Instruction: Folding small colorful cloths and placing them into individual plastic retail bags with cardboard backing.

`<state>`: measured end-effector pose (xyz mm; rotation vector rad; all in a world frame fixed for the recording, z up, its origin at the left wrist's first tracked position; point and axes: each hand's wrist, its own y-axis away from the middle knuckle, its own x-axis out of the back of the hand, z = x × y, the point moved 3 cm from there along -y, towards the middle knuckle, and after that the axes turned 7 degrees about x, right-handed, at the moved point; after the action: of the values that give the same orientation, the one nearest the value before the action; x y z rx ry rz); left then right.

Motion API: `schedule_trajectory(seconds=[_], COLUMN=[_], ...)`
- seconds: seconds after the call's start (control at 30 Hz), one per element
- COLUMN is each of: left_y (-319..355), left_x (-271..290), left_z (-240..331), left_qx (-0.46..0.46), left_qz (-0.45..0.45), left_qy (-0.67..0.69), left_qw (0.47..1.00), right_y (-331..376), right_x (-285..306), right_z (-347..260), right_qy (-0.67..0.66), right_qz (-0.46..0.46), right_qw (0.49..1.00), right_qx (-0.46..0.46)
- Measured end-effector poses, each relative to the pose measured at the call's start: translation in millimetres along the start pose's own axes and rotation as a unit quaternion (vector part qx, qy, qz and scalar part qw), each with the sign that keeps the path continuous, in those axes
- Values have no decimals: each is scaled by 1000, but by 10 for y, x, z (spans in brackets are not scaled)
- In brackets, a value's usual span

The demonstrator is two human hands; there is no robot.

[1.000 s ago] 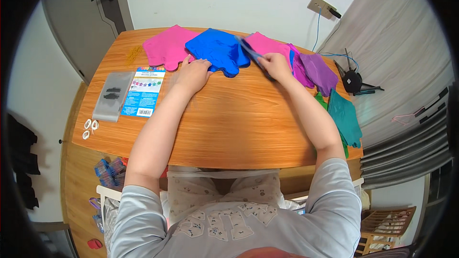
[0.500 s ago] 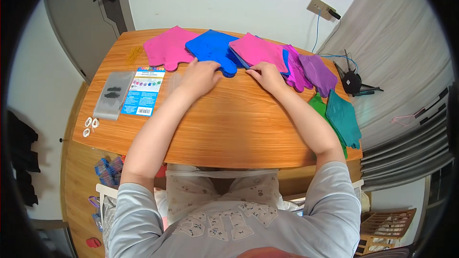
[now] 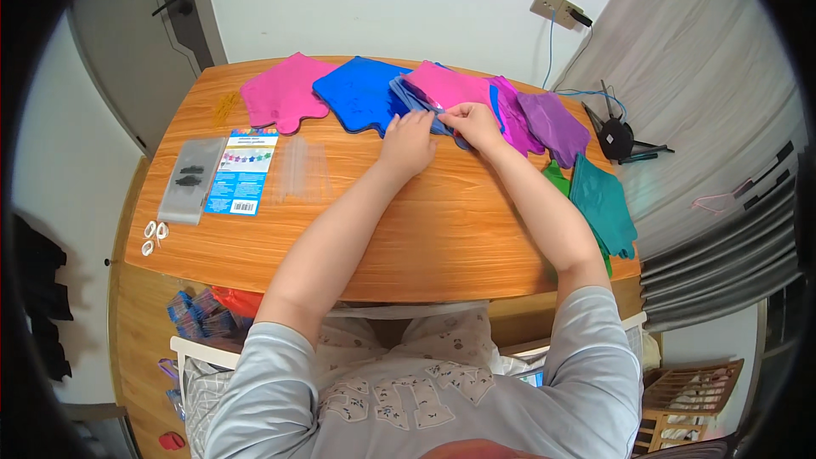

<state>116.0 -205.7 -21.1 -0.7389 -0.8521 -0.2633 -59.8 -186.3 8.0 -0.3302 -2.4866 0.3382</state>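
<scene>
Flat star-shaped foil pieces, like uninflated foil balloons, fan along the table's far side. A pink stack (image 3: 280,93) lies at left, then a blue stack (image 3: 350,89), then another pink piece (image 3: 450,81) with bluish-grey layers at its near left corner. Those thin layers (image 3: 406,92) are lifted and curled. My right hand (image 3: 476,126) pinches their edge between thumb and fingertips. Against the same edge, my left hand (image 3: 410,143) rests with fingers stretched out and thumb apart; its fingertips are partly hidden. Magenta foil (image 3: 514,110) and purple foil (image 3: 554,129) continue rightward.
Teal foil (image 3: 602,204) and green foil (image 3: 557,177) lie at right. Left are a printed card (image 3: 242,174), a clear sleeve (image 3: 183,195), clear straws (image 3: 297,166), white string coils (image 3: 149,246) and a yellow bundle (image 3: 225,109). A black router (image 3: 619,138) stands beyond the right edge.
My left hand has moved right, off the blue stack to the layers beside my right hand. Those layers' edge is now lifted and curled. The clear straws have come into fuller view.
</scene>
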Motion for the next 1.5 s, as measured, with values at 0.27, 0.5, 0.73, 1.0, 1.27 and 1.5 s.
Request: schedule_trajectory(seconds=[0.27, 0.5, 0.73, 1.0, 1.27, 1.5], left_y=[-42, -63, -121, -63, -69, -71], left_x=[-61, -194, -237, -151, -99, -83], left_z=[72, -19, 130, 19, 59, 73], left_qx=[-60, -53, -66, -69, -69, -56], left_qz=[67, 18, 31, 73, 97, 62], left_qy=[-105, -146, -138, -117, -104, -122], left_qw=[990, 988, 988, 988, 987, 989], right_y=[-79, -257, -507, -290, 297, 380], right_x=[197, 733, 2128, 2113, 1166, 858], right_z=[61, 98, 15, -968, -108, 299], right_qy=[-101, -127, 137, 377, 492, 332], right_qz=[21, 111, 316, 361, -45, 34], right_qw=[989, 984, 935, 788, 784, 921], right_qx=[-104, -53, 87, 327, 376, 203])
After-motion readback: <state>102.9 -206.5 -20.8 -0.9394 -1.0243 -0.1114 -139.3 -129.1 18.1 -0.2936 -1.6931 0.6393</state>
